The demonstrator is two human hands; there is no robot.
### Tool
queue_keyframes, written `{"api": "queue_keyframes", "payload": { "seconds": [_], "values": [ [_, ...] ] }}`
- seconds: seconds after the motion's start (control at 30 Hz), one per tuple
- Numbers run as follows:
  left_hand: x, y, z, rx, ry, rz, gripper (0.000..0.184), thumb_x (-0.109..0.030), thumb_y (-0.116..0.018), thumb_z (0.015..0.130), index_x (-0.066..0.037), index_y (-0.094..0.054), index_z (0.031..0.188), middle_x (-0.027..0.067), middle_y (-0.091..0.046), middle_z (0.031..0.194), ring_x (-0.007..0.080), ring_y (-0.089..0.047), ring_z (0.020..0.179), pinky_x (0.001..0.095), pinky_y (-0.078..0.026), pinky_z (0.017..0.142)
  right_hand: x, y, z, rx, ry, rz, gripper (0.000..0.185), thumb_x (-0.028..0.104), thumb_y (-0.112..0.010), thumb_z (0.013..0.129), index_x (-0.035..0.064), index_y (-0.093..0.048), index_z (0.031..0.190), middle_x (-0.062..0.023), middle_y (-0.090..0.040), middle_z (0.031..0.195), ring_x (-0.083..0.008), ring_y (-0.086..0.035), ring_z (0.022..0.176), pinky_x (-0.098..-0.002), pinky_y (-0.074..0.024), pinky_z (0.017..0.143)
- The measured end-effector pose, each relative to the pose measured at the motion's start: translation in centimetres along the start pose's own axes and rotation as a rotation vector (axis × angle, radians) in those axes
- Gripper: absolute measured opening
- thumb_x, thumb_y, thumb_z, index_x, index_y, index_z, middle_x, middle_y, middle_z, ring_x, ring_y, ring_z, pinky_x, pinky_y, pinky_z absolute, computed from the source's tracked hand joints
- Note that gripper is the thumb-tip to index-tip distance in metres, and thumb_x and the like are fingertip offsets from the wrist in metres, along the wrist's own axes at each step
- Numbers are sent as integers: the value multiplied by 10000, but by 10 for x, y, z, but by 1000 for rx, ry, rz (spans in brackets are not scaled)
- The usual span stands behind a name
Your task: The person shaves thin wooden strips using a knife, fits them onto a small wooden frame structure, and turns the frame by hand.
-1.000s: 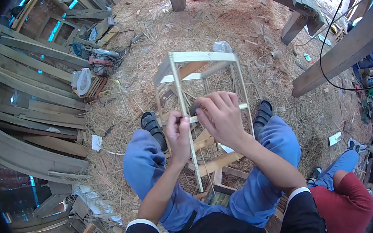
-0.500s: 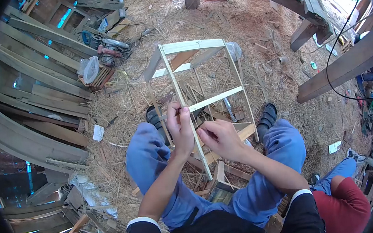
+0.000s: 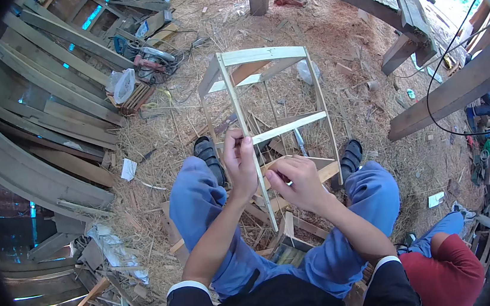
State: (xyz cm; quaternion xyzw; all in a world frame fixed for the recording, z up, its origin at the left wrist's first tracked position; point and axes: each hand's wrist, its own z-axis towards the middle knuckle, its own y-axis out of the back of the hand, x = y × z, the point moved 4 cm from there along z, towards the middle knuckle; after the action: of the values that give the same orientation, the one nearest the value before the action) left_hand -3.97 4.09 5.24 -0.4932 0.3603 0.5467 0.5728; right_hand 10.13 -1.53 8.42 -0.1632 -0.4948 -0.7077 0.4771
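Observation:
A light wooden frame [image 3: 290, 125] of thin posts and crossbars stands tilted between my knees. My left hand [image 3: 240, 162] is closed around its near left post, with thumb and fingertips where the middle crossbar meets the post. Just right of the same post, below that crossbar, my right hand [image 3: 297, 181] has its fingers curled together. Whatever lies between its fingertips is too small to make out. A chisel-like tool [image 3: 300, 142] with a pale blade shows through the frame, on the ground.
Power tools [image 3: 152, 63] and a plastic bag [image 3: 124, 86] lie at the upper left beside stacked planks [image 3: 62, 115]. A heavy curved beam [image 3: 452, 80] slants in at the right. A person in a red shirt [image 3: 443, 272] sits at the lower right. Straw and shavings cover the ground.
My right hand has come down from the middle crossbar to below it, its fingers now curled in. My left hand stays on the post. The frame has shifted and tilted slightly in view.

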Motion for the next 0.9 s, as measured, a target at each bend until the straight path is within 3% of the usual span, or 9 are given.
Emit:
{"api": "queue_keyframes", "payload": {
  "seconds": [0.03,0.07,0.17,0.4,0.7,0.83,0.9],
  "values": [
    [0,0,0,-25,14,-4,111,-165,-551,1044,-69,-533,990,-75,-420,783,15,-351,676,232,-291,581,2,2,0,-6,25,-23,137,131,-714,923,33,-668,839,-85,-622,687,-263,-590,591,-404,-445,592],
    [5,4,-2,-10,85,-3,124,-168,-525,1033,-50,-559,1012,-21,-522,915,48,-436,805,242,-376,721,2,3,1,18,11,-21,135,133,-717,918,35,-669,838,-86,-625,689,-268,-596,596,-408,-453,601],
    [9,2,2,-41,109,5,129,-177,-581,1038,-69,-569,968,-72,-472,800,10,-379,686,228,-307,593,-1,4,0,54,-1,-2,134,136,-724,905,41,-669,827,-89,-633,695,-280,-615,614,-415,-476,624],
    [31,1,3,-80,257,-8,204,-248,-692,1002,-54,-639,971,-67,-561,823,8,-432,705,218,-342,620,-10,3,-5,84,-3,-17,172,147,-736,879,53,-643,769,-89,-637,695,-283,-638,640,-400,-502,633],
    [36,-14,10,-165,212,-112,140,-165,-718,981,-53,-644,942,-70,-559,797,-14,-429,682,185,-312,583,-17,18,3,130,-38,-43,143,161,-700,902,51,-660,819,-106,-643,724,-305,-640,661,-413,-505,646],
    [33,-22,21,3,179,-149,175,-84,-729,953,-43,-589,1050,-23,-578,908,37,-506,772,209,-435,686,-27,32,5,106,-125,-40,131,179,-687,927,51,-699,907,-115,-658,758,-297,-644,685,-399,-486,670],
    [34,-24,22,82,219,-154,297,-54,-738,926,-33,-540,1147,22,-588,1020,66,-540,881,233,-472,769,-36,45,8,113,-177,-25,148,197,-687,940,54,-719,954,-118,-664,778,-284,-640,699,-376,-473,693]
  ]
}}
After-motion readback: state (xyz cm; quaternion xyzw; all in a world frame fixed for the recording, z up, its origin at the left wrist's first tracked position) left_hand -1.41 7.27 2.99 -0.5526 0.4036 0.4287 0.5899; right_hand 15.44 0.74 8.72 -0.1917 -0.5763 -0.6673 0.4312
